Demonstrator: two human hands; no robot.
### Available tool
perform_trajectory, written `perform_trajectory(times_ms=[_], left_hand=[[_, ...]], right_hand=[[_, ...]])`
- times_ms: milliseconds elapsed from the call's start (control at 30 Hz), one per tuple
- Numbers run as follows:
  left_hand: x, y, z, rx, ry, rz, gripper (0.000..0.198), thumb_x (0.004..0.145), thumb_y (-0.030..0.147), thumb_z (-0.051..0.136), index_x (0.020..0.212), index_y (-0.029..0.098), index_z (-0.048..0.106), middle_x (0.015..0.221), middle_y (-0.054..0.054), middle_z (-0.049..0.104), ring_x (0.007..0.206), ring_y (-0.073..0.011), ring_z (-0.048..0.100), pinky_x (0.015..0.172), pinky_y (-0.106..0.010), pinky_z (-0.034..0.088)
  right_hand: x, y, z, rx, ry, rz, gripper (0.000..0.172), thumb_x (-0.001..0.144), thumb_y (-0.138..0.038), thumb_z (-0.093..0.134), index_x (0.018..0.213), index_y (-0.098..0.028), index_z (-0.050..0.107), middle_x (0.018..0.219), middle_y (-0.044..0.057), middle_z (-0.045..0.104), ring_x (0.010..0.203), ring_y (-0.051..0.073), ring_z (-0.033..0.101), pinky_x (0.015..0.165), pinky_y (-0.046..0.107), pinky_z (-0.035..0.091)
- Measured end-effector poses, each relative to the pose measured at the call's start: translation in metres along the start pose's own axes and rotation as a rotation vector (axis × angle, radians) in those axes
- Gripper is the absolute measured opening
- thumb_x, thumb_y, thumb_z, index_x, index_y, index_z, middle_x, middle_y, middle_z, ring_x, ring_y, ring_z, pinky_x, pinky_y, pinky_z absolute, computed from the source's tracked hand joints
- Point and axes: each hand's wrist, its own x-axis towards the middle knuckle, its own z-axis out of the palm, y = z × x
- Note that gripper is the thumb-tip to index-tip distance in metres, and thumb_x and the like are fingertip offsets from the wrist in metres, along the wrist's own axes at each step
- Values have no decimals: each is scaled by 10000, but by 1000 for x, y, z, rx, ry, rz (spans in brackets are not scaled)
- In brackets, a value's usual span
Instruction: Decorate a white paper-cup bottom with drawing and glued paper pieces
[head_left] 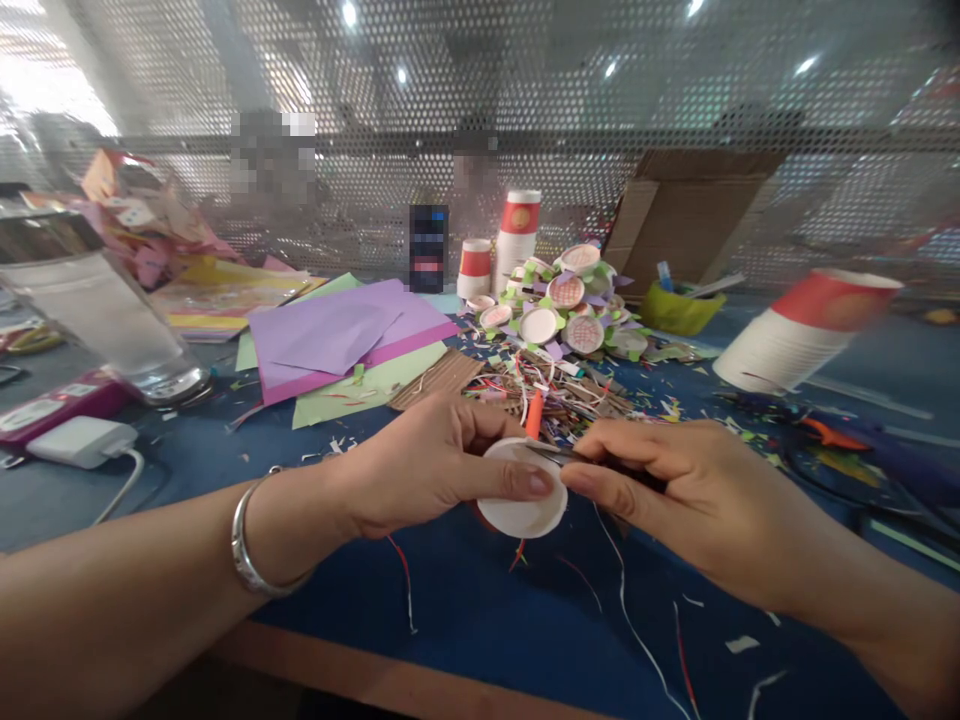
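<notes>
My left hand is closed on a round white paper cup base, its thumb lying flat across the disc and the fingers behind it. In my right hand is a thin metal-bladed tool with a dark grip; the fingers hide most of it. Its blade meets the upper right rim of the cup base. Just behind the disc an orange stick-like piece points up among cut scraps.
Behind the scraps sits a pile of cup bases with paper tabs, beside stacked paper cups. Purple paper lies left, near a water glass. At right are a leaning cup stack, a green holder and a blue glue gun.
</notes>
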Motion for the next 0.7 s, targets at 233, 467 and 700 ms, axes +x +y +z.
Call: perform_trajectory(times_ms=[233,467,700], left_hand=[[0,1,-4,22,-29,-30,232,762,317,859,776,136,716,728,18,679,662,-69,581,595,-167,412],[0,2,-11,110,-60,-86,298,743,376,873,777,133,704,682,37,609,609,-60,520,571,-176,384],[-1,7,-10,61,-93,-140,327,707,364,901,735,120,686,649,41,625,590,-63,532,559,-185,391]], right_hand=[[1,-2,0,8,18,-21,470,1023,-560,484,739,-209,617,593,-40,497,524,95,457,493,247,350],[1,-2,1,22,-31,-3,448,1011,-567,504,780,-216,659,591,-37,510,526,104,458,492,261,342],[3,-7,0,71,-40,-28,447,1013,-541,510,756,-212,668,587,-42,517,521,87,450,483,239,336]])
